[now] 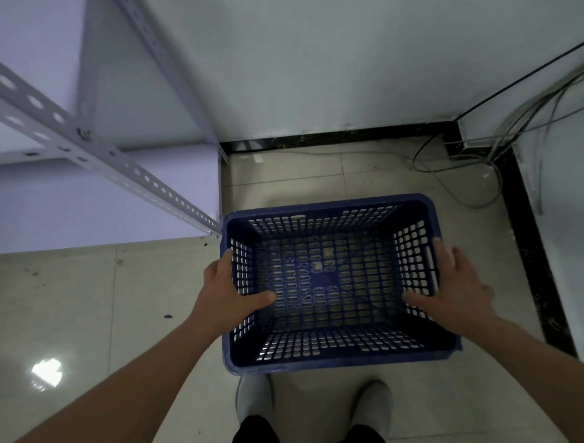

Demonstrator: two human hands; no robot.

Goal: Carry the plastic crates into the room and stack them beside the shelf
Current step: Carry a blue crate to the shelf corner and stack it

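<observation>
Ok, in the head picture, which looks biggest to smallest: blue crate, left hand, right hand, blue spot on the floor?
1. blue crate
2. left hand and right hand, which look alike
3. blue spot

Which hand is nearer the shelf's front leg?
Left. The left hand grips the crate wall on the side of the shelf leg; the right hand holds the opposite wall.

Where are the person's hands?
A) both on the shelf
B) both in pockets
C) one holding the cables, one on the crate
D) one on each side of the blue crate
D: the left hand holds the left wall of the blue crate and the right hand holds its right wall, each with the thumb inside.
</observation>
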